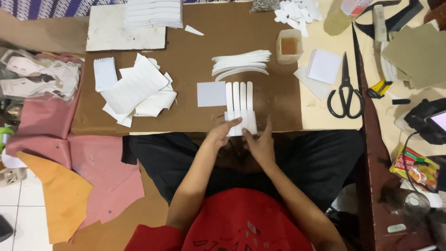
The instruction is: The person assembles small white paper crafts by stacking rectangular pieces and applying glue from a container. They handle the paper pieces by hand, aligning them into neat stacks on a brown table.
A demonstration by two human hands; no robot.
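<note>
The four white strips (239, 96) under both hands look like thin, matt paper or card, smooth-faced, as do the white square (211, 94) beside them and the curved strip stack (241, 62). The brown board (186, 65) beneath is dull, slightly fibrous cardboard. The scissors (345, 91) have black, faintly glossy handles and dark metal blades. The small tub (289, 46) is cloudy translucent plastic. Pink sheets (93, 162) and the orange sheet (60, 195) look soft, matt, leather-like. The snack packet (416, 168) is shiny foil.
</note>
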